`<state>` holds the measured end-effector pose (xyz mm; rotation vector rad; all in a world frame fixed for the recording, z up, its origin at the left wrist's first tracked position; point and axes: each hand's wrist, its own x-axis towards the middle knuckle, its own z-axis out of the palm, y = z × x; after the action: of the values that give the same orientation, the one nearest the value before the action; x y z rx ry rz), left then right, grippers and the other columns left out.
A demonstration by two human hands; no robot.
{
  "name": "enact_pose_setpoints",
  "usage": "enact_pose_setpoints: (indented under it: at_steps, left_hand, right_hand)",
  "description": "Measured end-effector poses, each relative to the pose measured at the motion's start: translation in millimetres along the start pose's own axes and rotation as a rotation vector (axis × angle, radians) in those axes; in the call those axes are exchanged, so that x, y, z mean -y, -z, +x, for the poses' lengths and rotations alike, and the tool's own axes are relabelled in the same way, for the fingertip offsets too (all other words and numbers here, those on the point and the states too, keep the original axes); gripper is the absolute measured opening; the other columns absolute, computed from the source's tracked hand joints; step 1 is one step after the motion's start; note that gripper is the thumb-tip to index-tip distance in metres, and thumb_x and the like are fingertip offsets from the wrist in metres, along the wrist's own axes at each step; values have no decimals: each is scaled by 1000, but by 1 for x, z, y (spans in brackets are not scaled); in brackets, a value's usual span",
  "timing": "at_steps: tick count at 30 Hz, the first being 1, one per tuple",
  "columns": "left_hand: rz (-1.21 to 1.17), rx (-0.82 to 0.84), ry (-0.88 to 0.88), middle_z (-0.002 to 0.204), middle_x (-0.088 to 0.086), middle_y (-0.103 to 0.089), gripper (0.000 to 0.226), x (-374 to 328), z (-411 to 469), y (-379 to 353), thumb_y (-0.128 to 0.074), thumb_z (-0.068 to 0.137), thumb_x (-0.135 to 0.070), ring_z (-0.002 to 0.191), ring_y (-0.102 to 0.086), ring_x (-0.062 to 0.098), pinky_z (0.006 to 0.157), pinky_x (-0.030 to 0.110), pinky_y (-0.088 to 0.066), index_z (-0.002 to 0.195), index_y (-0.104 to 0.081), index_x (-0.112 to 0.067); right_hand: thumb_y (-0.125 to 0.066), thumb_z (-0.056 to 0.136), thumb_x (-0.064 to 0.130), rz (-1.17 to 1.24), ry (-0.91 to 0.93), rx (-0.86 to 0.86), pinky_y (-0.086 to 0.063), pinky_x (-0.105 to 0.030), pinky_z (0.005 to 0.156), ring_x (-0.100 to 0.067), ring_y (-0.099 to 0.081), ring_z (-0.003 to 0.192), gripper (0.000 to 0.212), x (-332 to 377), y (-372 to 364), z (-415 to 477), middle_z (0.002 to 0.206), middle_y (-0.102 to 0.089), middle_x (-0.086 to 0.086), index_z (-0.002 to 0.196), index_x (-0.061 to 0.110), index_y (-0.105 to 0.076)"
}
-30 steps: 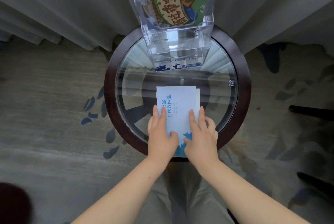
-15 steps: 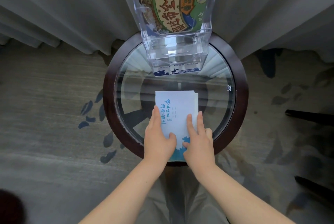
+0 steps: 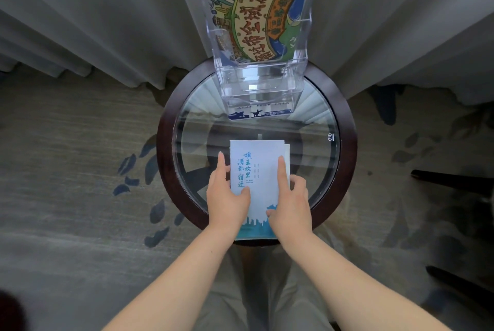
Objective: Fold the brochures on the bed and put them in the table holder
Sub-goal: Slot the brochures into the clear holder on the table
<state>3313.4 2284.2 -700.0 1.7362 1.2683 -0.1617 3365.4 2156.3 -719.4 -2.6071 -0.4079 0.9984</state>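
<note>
Two hands pressed down, neither gripping: the left hand laid straight fingers along the left edge with its thumb on top, and the right hand stretched its forefinger over one folded white-and-blue brochure. The brochure lay on the round glass table, near one clear holder that held a colourful leaflet.

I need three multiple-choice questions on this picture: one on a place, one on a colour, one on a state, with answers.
1. Where does the white brochure lie? A in the holder; B on the glass table; C on the carpet.
2. Its characters are printed: A red; B blue; C black.
3. The left hand and right hand: A both press it; B both lift it; C neither touches it.
Answers: B, it lies flat on the glass; B, the writing is blue; A, both rest on it.
</note>
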Motion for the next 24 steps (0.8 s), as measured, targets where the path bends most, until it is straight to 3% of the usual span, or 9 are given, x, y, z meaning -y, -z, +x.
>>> enact_pose_setpoints:
  at_steps: [3,7,9,11,14,17,19,21,24]
  left_hand:
    - [28,39,1,120,-4,-58,85,-12,2,4,-73,88,-14,109,-60,18,95,42,-54,159,-29,-28]
    - [90,32,-75,118,-4,-60,45,-22,-1,8,-70,88,-14,109,-60,15,92,39,-55,128,-54,-27]
    - [67,-11,-74,119,-3,-61,41,-27,-3,12,-72,88,-16,109,-59,15,93,36,-52,125,-54,-22]
    - [20,-14,-66,114,-4,-65,36,-33,-7,20,-74,89,-16,106,-63,15,91,36,-53,119,-55,-21]
    - [-15,35,-105,102,-9,-72,24,-44,-11,39,-75,88,-18,91,-69,7,79,24,-55,106,-61,-26]
    - [22,64,-212,98,-13,-74,30,-66,-14,69,-80,85,-22,81,-69,-1,72,20,-56,105,-60,-31]
    - [64,80,-305,99,-12,-72,43,-90,-16,91,-80,85,-21,86,-70,6,74,29,-59,113,-50,-37]
    - [111,60,-405,104,-5,-71,62,-118,-17,112,-79,86,-15,94,-69,15,82,35,-57,128,-42,-43]
    - [190,9,-540,123,2,-67,67,-164,-14,138,-75,88,-11,110,-64,21,94,41,-55,139,-41,-39]
  right_hand:
    - [-78,77,5,85,-45,-11,-42,-25,79,-25,-40,120,135,4,8,4,133,-30,-5,155,36,28]
    - [-79,77,6,147,-106,-20,-44,-28,87,-25,-45,114,130,10,22,6,126,-32,-5,160,28,19]
    - [-81,75,7,204,-124,-38,-49,-35,89,-27,-51,109,118,14,31,5,122,-37,-6,160,26,-2]
    - [-84,71,9,277,-146,-81,-50,-38,89,-30,-55,108,92,17,42,2,120,-41,-7,144,19,-30]
    - [-88,73,14,333,-123,-118,-48,-34,82,-27,-58,107,66,21,62,-4,118,-51,-4,119,20,-41]
    - [-85,80,18,378,-58,-112,-45,-22,63,-21,-62,95,61,31,88,-8,113,-63,-1,113,29,-34]
    - [-83,82,21,362,23,-146,-53,-29,73,-22,-63,101,74,45,113,-10,121,-62,-3,129,32,-27]
    - [-84,82,18,323,167,-187,-55,-41,91,-23,-59,115,102,65,142,-9,135,-54,-4,149,40,-9]
    - [-83,83,11,248,380,-220,-56,-47,89,-26,-61,113,129,96,192,-2,140,-50,-8,152,58,16]
